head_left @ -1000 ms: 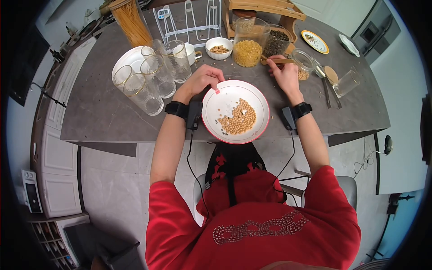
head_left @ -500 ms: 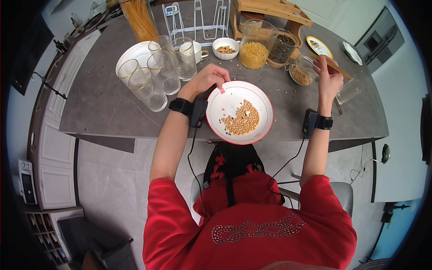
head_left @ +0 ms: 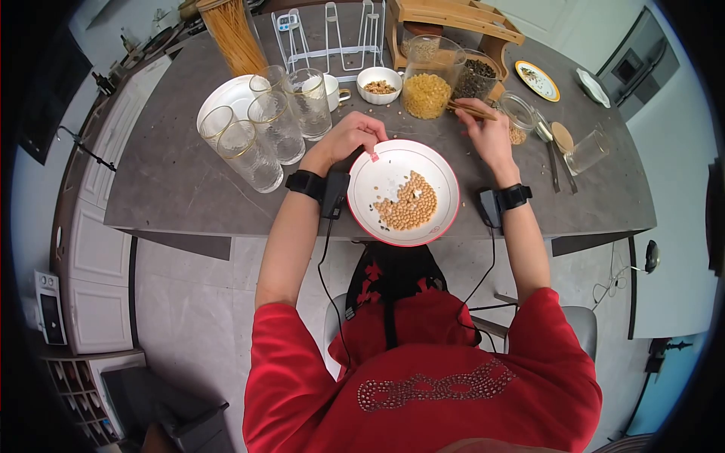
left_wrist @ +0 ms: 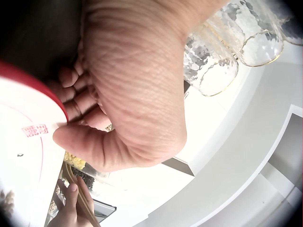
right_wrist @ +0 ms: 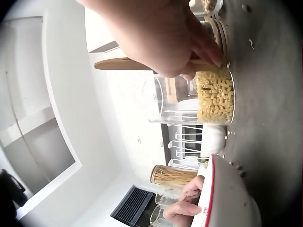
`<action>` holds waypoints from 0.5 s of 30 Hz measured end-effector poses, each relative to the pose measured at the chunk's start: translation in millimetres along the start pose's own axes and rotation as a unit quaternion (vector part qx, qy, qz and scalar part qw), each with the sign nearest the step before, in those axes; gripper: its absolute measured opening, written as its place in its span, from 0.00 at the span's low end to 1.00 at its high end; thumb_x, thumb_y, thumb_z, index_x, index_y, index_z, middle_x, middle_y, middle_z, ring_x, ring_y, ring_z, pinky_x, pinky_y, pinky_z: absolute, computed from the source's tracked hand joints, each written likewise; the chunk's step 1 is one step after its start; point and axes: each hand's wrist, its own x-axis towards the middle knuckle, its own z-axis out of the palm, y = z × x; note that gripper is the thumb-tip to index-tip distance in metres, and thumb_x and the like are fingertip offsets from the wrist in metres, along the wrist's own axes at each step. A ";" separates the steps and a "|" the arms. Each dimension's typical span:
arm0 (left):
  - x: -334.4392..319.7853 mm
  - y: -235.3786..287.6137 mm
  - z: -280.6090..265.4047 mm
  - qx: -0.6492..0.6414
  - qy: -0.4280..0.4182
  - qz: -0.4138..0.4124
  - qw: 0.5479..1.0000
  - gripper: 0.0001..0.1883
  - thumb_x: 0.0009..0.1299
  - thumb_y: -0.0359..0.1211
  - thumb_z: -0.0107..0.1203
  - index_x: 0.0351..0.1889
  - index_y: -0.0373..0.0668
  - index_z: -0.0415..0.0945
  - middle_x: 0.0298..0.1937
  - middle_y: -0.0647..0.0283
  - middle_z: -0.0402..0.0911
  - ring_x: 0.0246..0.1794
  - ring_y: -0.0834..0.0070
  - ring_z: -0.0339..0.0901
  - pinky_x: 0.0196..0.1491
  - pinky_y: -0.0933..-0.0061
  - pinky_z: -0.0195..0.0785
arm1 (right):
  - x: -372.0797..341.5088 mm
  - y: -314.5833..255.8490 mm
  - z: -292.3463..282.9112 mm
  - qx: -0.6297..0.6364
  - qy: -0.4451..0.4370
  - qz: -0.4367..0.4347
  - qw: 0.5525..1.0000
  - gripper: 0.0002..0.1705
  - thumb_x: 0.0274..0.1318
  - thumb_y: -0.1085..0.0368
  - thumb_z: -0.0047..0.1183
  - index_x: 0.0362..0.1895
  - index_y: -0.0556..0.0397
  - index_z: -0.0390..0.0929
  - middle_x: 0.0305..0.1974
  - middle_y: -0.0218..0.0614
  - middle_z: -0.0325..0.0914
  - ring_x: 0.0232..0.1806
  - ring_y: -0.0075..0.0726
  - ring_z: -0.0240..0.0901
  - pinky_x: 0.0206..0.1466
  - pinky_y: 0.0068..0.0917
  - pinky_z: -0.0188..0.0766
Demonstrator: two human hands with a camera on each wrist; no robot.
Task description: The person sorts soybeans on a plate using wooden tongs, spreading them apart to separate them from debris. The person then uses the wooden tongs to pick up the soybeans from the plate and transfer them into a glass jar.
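Observation:
My left hand (head_left: 349, 141) pinches the far-left rim of a white, red-edged bowl (head_left: 370, 177), the thumb lying on the inside in the left wrist view. Yellowish beans (head_left: 411, 205) are gathered in the bowl, with a few dark seeds beside them. Wooden tongs (head_left: 477, 112) are in my right hand (head_left: 492, 140), tips low by the table beside the jar of macaroni (head_left: 425, 94). In the right wrist view the tongs (right_wrist: 118, 64) run under the hand, and fingers partly cover their tip end. An open clip-top jar (head_left: 518, 113) with beans stands right of this hand.
Several gold-rimmed glasses (head_left: 260, 162) stand at the left. Behind are a small white bowl (head_left: 377, 94), a jar of dark seeds (head_left: 474, 78) and a white rack (head_left: 325, 57). Metal tongs (head_left: 555, 162) and an overturned glass (head_left: 589, 153) lie at the right. Loose beans dot the table.
My right hand swung right with the wooden tongs, past the clip-top jar, then came back left to beside the macaroni jar. The left hand keeps its grip on the bowl's rim.

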 end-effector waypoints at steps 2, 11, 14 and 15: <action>0.6 -1.2 -1.5 -0.001 0.001 -0.004 1.000 0.15 0.45 0.28 0.56 0.32 0.29 0.82 0.28 0.61 0.85 0.30 0.79 0.79 0.36 0.80 0.69 | 3.9 3.3 0.9 -0.005 -0.045 0.011 0.999 0.11 0.67 0.67 0.61 0.52 0.51 0.86 0.35 0.39 0.89 0.29 0.32 0.86 0.37 0.30 0.82; 0.0 -5.6 -1.3 0.004 0.000 -0.002 1.000 0.15 0.46 0.28 0.56 0.32 0.30 0.82 0.29 0.61 0.85 0.30 0.79 0.80 0.36 0.80 0.69 | 8.6 22.8 5.4 -0.059 -0.063 -0.038 0.996 0.15 0.67 0.69 0.59 0.56 0.50 0.86 0.44 0.40 0.89 0.37 0.32 0.87 0.38 0.30 0.85; 2.4 -3.9 -2.1 0.006 -0.010 -0.003 1.000 0.15 0.46 0.28 0.56 0.32 0.30 0.82 0.28 0.61 0.85 0.30 0.80 0.79 0.35 0.80 0.69 | 8.6 20.4 1.3 -0.066 -0.090 -0.016 0.994 0.16 0.64 0.71 0.60 0.55 0.49 0.87 0.35 0.43 0.87 0.31 0.32 0.84 0.36 0.30 0.83; 0.4 -1.3 0.0 0.003 -0.008 -0.003 1.000 0.14 0.48 0.27 0.55 0.32 0.29 0.82 0.28 0.62 0.84 0.29 0.80 0.79 0.35 0.80 0.69 | 8.0 19.2 -1.0 -0.067 -0.088 -0.017 0.994 0.16 0.64 0.71 0.60 0.55 0.49 0.87 0.35 0.43 0.87 0.31 0.32 0.84 0.36 0.30 0.83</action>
